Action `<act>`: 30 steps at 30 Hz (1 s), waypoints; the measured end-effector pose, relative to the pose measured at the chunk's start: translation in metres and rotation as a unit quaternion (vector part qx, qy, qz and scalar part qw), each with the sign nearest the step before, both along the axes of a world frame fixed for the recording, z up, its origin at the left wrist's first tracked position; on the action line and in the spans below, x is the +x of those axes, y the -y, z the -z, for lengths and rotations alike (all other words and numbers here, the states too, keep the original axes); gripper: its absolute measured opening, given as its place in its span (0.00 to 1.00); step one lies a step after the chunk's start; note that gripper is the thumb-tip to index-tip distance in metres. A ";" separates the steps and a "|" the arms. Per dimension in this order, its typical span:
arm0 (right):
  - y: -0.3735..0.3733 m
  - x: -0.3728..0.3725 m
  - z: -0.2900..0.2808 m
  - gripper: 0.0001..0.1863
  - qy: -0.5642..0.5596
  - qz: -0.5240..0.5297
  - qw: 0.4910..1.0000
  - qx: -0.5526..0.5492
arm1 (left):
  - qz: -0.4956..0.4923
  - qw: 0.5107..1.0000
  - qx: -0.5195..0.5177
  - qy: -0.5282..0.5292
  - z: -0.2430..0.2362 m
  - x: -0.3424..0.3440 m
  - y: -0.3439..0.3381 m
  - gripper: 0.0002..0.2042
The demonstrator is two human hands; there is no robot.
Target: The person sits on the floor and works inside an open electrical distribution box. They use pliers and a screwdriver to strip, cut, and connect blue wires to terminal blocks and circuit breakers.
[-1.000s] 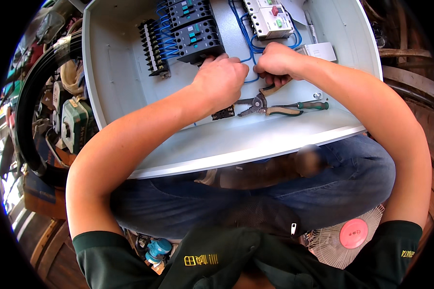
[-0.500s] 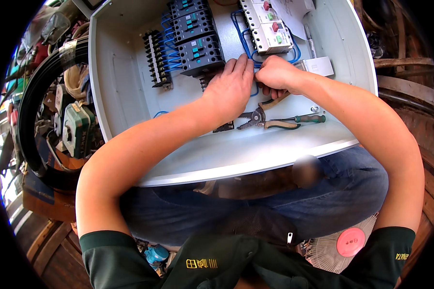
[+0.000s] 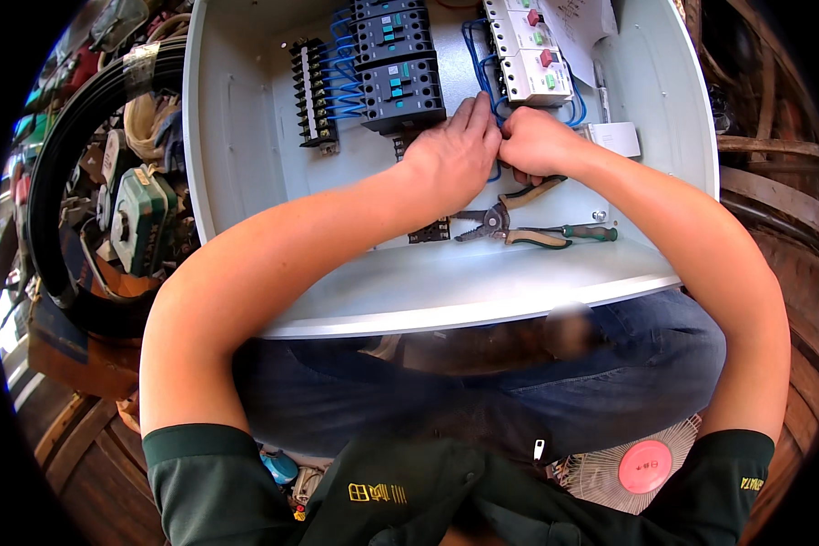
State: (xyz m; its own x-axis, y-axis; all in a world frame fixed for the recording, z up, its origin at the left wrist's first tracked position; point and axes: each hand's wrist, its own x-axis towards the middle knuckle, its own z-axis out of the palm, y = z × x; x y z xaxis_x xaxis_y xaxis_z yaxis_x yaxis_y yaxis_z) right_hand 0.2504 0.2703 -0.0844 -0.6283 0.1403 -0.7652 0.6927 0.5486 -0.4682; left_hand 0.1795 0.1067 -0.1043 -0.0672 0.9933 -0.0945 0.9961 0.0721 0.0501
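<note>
Inside a light grey metal enclosure (image 3: 364, 273), my two hands meet at a bundle of blue wires (image 3: 478, 64). My left hand (image 3: 453, 153) has its fingers pressed together along the wires, its thumb hidden. Curled tightly beside it, my right hand (image 3: 539, 146) pinches the wires at the left fingertips; the exact grip point is covered. The bundle runs up along white circuit breakers (image 3: 530, 68) with red and green buttons. Black contactors (image 3: 400, 91) sit left of my left hand, wired in blue to a terminal strip (image 3: 315, 100).
Wire strippers (image 3: 496, 221) and a green-handled screwdriver (image 3: 590, 233) lie below my hands. A small white box (image 3: 615, 138) and a paper sheet (image 3: 575, 32) are on the right. Outside stand a black cable coil (image 3: 50, 182), a green case (image 3: 144, 218) and a fan (image 3: 642, 466).
The enclosure and its contents sit slightly further right and higher in the picture. My hands stay together on the blue wires, with little change in their grip.
</note>
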 end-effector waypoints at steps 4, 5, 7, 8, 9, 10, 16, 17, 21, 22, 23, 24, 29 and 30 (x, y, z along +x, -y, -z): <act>-0.009 0.010 -0.035 0.18 -0.102 -0.231 0.955 0.155 | 0.020 1.000 0.007 0.019 0.000 -0.007 0.000 0.31; -0.009 0.010 -0.048 0.18 -0.129 -0.216 0.957 0.147 | -0.008 0.998 -0.020 0.063 -0.008 -0.008 0.003 0.31; -0.014 0.022 -0.076 0.15 -0.189 -0.172 0.955 0.150 | -0.016 0.996 -0.024 0.079 -0.011 -0.013 0.004 0.30; -0.020 0.029 -0.088 0.15 -0.185 -0.171 0.953 0.165 | -0.014 0.997 -0.014 0.077 -0.011 -0.014 0.005 0.30; -0.027 0.038 -0.096 0.15 -0.179 -0.168 0.953 0.179 | -0.015 0.997 -0.026 0.072 -0.015 -0.013 0.003 0.30; -0.033 0.045 -0.105 0.15 -0.173 -0.167 0.951 0.193 | -0.017 0.997 -0.039 0.066 -0.019 -0.012 0.003 0.29; -0.034 0.074 -0.129 0.12 -0.096 -0.237 0.951 0.174 | -0.006 0.979 -0.147 0.144 -0.092 -0.030 0.031 0.20; -0.029 0.077 -0.135 0.12 -0.110 -0.215 0.956 0.167 | -0.031 0.968 -0.188 0.165 -0.109 -0.036 0.039 0.18; -0.011 0.088 -0.162 0.10 -0.226 -0.112 0.965 0.069 | -0.098 0.928 -0.345 0.096 -0.131 -0.056 0.089 0.14; -0.011 0.091 -0.164 0.09 -0.265 -0.077 0.961 0.029 | -0.102 0.927 -0.353 0.071 -0.126 -0.061 0.096 0.14; -0.011 0.095 -0.169 0.09 -0.271 -0.082 0.959 0.031 | -0.109 0.925 -0.361 0.045 -0.118 -0.063 0.105 0.14; -0.013 0.098 -0.171 0.09 -0.276 -0.087 0.957 0.031 | -0.115 0.922 -0.370 0.021 -0.114 -0.064 0.109 0.14; 0.002 0.126 -0.186 0.09 -0.282 -0.227 0.931 -0.048 | -0.109 0.939 -0.326 0.002 -0.116 -0.046 0.114 0.16; 0.005 0.131 -0.189 0.08 -0.279 -0.289 0.911 -0.097 | -0.119 0.947 -0.299 0.013 -0.126 -0.042 0.111 0.16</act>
